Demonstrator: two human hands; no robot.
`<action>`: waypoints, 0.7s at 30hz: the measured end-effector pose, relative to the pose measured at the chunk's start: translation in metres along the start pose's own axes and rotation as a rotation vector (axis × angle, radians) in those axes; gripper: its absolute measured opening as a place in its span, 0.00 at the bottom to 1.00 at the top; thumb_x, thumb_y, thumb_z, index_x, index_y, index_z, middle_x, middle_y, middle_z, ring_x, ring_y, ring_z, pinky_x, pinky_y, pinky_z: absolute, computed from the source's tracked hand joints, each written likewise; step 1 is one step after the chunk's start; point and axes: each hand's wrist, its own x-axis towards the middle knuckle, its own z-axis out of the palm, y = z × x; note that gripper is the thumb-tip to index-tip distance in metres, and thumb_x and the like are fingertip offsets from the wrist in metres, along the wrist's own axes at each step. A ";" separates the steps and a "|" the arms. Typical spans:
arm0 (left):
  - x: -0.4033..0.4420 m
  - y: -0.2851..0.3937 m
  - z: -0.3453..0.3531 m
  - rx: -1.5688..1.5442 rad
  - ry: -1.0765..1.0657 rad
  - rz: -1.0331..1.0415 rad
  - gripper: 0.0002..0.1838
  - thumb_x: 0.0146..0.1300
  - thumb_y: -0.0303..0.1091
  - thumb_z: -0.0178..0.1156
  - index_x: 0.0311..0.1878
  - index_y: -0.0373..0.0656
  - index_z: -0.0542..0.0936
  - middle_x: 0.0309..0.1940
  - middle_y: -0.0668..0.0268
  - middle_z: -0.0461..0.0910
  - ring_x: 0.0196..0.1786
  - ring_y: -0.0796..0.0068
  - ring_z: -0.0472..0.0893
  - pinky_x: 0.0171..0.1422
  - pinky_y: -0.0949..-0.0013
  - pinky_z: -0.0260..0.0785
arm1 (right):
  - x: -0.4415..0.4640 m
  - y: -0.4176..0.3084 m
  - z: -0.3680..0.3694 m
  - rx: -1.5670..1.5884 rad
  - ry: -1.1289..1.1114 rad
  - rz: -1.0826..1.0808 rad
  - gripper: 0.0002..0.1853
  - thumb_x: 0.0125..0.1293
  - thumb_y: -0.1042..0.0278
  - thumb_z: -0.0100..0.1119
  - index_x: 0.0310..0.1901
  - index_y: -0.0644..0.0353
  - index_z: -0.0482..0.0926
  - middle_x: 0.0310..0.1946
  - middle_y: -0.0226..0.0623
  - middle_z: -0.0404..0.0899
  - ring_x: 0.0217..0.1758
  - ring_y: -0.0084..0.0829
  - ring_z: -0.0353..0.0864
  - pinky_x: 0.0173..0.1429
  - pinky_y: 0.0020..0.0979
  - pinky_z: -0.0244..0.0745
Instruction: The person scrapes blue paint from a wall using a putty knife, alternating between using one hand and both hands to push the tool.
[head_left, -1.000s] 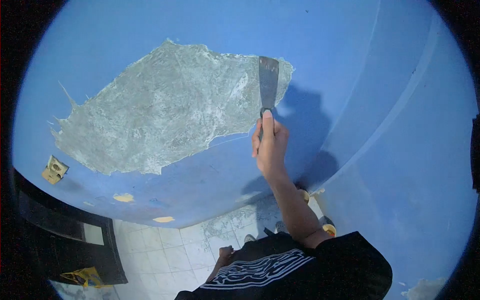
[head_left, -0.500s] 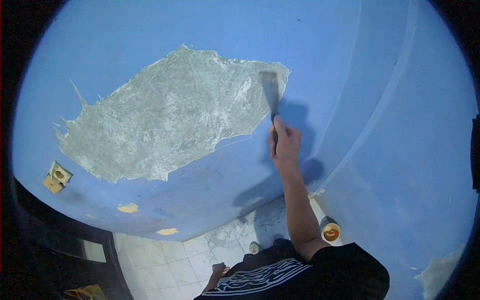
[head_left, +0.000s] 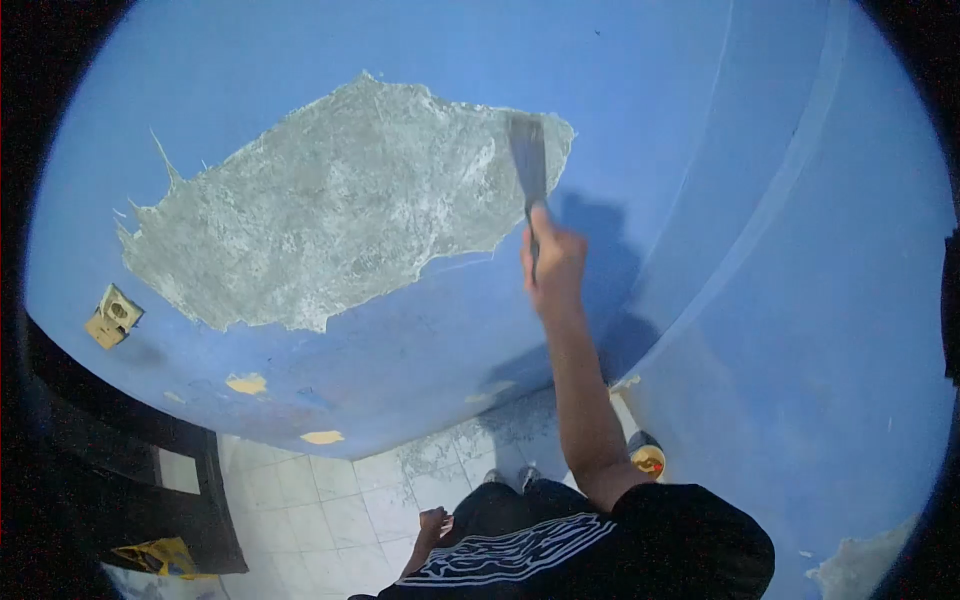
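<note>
My right hand (head_left: 557, 262) is wrapped round the dark handle of a putty knife (head_left: 529, 160), thumb along the handle. The knife's wide blade, slightly blurred, points up and lies over the right end of a large bare grey patch (head_left: 320, 200) in the blue wall (head_left: 430, 340). Ragged paint edges run around the patch. Low beside my body hangs my left hand (head_left: 434, 520), its fingers curled; whatever it may hold is too small to make out.
A socket box (head_left: 117, 310) sticks out of the wall at the left. Dark furniture (head_left: 120, 460) with a yellow bag (head_left: 165, 556) stands lower left. A bucket (head_left: 648, 460) is by the right wall. Debris lies on the tiled floor (head_left: 330, 510).
The putty knife has shifted over the right end of the patch, tilting a little to the left. The view has moved slightly. My left hand still hangs low.
</note>
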 end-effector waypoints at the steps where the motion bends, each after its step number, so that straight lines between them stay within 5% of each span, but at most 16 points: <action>1: -0.006 -0.002 -0.003 0.278 0.003 0.139 0.11 0.66 0.35 0.52 0.33 0.40 0.79 0.31 0.59 0.83 0.31 0.68 0.84 0.33 0.64 0.78 | 0.011 -0.002 0.007 0.089 0.022 -0.017 0.24 0.69 0.53 0.60 0.19 0.60 0.73 0.09 0.27 0.65 0.06 0.19 0.58 0.10 0.24 0.50; 2: -0.011 -0.005 -0.006 0.553 0.002 0.278 0.11 0.66 0.36 0.53 0.32 0.40 0.79 0.30 0.59 0.83 0.30 0.68 0.84 0.33 0.64 0.78 | 0.015 -0.003 0.009 0.176 0.042 -0.035 0.24 0.68 0.52 0.60 0.19 0.60 0.73 0.09 0.28 0.65 0.06 0.19 0.58 0.10 0.25 0.50; 15: 0.005 -0.018 -0.083 1.743 -0.032 0.752 0.13 0.63 0.47 0.57 0.34 0.49 0.80 0.28 0.62 0.82 0.31 0.64 0.85 0.30 0.57 0.75 | 0.010 -0.006 -0.008 0.074 0.052 -0.039 0.24 0.69 0.51 0.61 0.21 0.61 0.75 0.10 0.27 0.67 0.07 0.17 0.58 0.10 0.24 0.49; 18: -0.018 -0.003 -0.098 1.573 -0.007 0.848 0.16 0.61 0.56 0.57 0.31 0.54 0.80 0.27 0.64 0.82 0.31 0.63 0.84 0.28 0.56 0.72 | 0.007 -0.015 0.005 -0.008 0.057 0.042 0.24 0.67 0.50 0.63 0.22 0.62 0.76 0.11 0.26 0.68 0.08 0.18 0.61 0.10 0.23 0.51; 21: 0.008 -0.002 -0.094 1.779 0.048 0.842 0.19 0.56 0.59 0.61 0.28 0.53 0.79 0.22 0.66 0.80 0.26 0.63 0.83 0.27 0.57 0.70 | 0.015 -0.002 -0.001 0.110 0.059 -0.050 0.23 0.65 0.50 0.64 0.22 0.61 0.75 0.12 0.27 0.69 0.09 0.18 0.63 0.10 0.23 0.52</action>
